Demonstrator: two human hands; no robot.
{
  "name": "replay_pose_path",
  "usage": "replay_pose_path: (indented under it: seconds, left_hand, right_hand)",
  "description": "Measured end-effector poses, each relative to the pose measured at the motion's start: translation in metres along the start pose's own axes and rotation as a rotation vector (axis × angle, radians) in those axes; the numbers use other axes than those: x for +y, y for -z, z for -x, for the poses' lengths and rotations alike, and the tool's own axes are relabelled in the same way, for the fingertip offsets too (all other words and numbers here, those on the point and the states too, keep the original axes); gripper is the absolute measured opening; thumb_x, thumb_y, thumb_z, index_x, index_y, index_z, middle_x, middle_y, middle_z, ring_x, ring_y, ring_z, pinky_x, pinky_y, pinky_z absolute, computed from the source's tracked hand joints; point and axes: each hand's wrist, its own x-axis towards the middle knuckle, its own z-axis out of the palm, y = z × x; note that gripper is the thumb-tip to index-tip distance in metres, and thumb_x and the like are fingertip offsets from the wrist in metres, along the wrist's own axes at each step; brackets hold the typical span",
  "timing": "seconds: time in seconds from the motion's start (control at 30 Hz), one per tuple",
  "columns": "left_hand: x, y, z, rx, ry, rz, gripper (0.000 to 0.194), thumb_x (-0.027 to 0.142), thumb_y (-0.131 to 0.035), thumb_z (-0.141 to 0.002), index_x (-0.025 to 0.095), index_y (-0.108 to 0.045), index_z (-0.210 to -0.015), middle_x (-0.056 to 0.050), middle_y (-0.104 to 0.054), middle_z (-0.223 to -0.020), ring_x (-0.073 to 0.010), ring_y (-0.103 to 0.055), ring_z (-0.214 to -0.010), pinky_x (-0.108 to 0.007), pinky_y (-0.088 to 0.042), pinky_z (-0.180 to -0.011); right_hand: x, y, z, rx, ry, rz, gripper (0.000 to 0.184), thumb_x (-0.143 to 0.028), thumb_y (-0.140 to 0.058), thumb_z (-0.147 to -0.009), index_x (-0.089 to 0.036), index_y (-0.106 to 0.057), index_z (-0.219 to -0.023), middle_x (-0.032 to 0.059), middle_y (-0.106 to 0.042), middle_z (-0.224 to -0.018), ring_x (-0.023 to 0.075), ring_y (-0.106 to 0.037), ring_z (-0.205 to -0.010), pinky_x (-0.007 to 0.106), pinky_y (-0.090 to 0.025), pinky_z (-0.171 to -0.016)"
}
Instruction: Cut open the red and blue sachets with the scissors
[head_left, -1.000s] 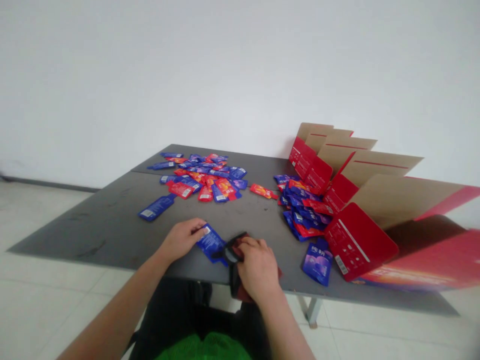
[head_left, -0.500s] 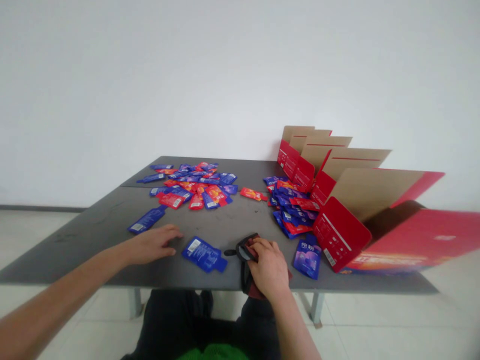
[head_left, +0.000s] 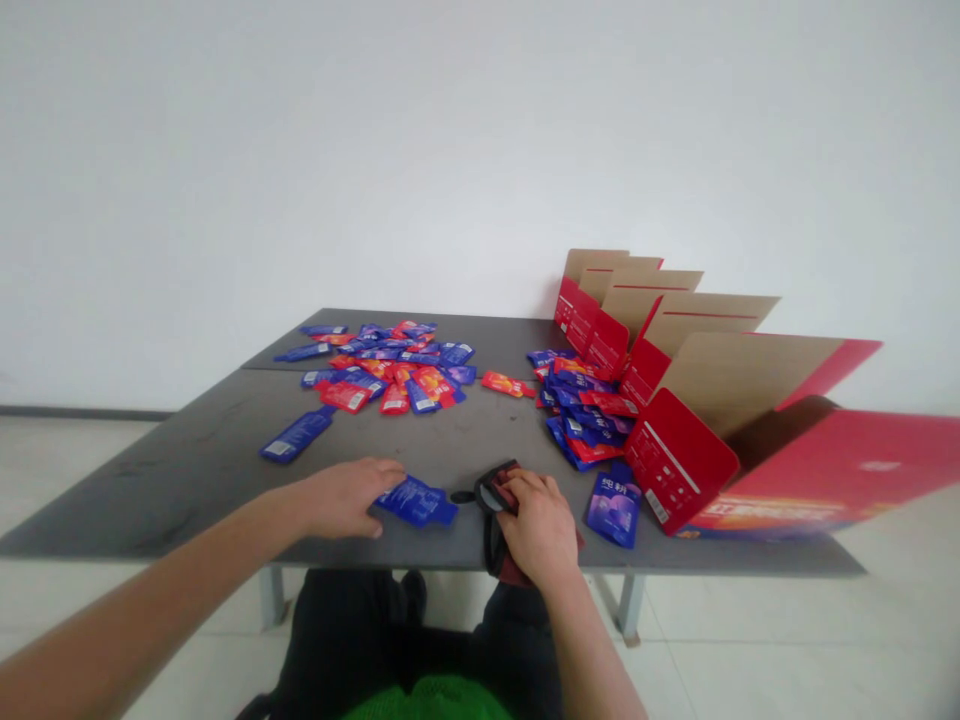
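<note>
My left hand (head_left: 349, 498) reaches over the left end of a blue spouted pouch (head_left: 421, 502) lying flat near the table's front edge. Its thumb and fingers are apart, and the fingertips cover that end of the pouch. My right hand (head_left: 541, 530) is closed around a black and dark-red object (head_left: 493, 500) with a grey oval face and a black loop; its kind is unclear, partly hidden under the fingers. To the right of this hand lies a purple-blue pouch (head_left: 613, 508), printed side up. Another blue pouch (head_left: 297, 436) rests beyond my left forearm.
A loose heap of blue and red pouches (head_left: 382, 362) covers the far left of the dark table (head_left: 217, 450). A second pile (head_left: 589, 415) leans by a row of open red cartons (head_left: 679, 455) on the right. One red-orange pouch (head_left: 507, 384) lies between the heaps.
My left hand has moved right and onto the end of the near blue pouch. My right hand stays on the black and dark-red object.
</note>
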Motion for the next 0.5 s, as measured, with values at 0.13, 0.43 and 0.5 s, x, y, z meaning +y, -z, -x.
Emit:
replay_pose_path:
  seconds: [0.13,0.43,0.5]
  left_hand:
    - [-0.01,-0.026,0.002,0.093,-0.008,0.047,0.061,0.043,-0.072,-0.085,0.02,-0.064,-0.141,-0.013,-0.06,-0.149,-0.0325,-0.053,-0.138,-0.044,-0.04,-0.118]
    - [-0.021,-0.016,-0.027,0.185,-0.063,0.12,0.029,0.042,-0.066,-0.089,0.023,-0.076,-0.109,-0.005,-0.073,-0.112,-0.0222,-0.069,-0.099,-0.03,-0.049,-0.091]
    - [-0.025,-0.012,-0.038,0.16,-0.057,0.158,0.025,0.041,-0.06,-0.091,0.022,-0.076,-0.094,-0.003,-0.073,-0.097,-0.0203,-0.068,-0.086,-0.028,-0.047,-0.079]
  right_hand:
    - [0.0,0.0,0.0,0.006,0.003,0.001,0.013,-0.02,-0.062,-0.09,-0.027,-0.073,-0.094,0.0001,-0.071,-0.123,0.0244,-0.056,-0.109,0.033,-0.043,-0.093]
    - [-0.001,0.0,0.001,0.006,-0.007,0.002,0.014,-0.021,-0.064,-0.091,-0.027,-0.074,-0.097,-0.0005,-0.071,-0.125,0.0241,-0.057,-0.112,0.033,-0.043,-0.097]
    - [-0.001,0.0,0.001,0.006,-0.013,-0.007,0.014,-0.022,-0.063,-0.092,-0.028,-0.075,-0.097,-0.0007,-0.071,-0.125,0.0241,-0.057,-0.112,0.034,-0.044,-0.097]
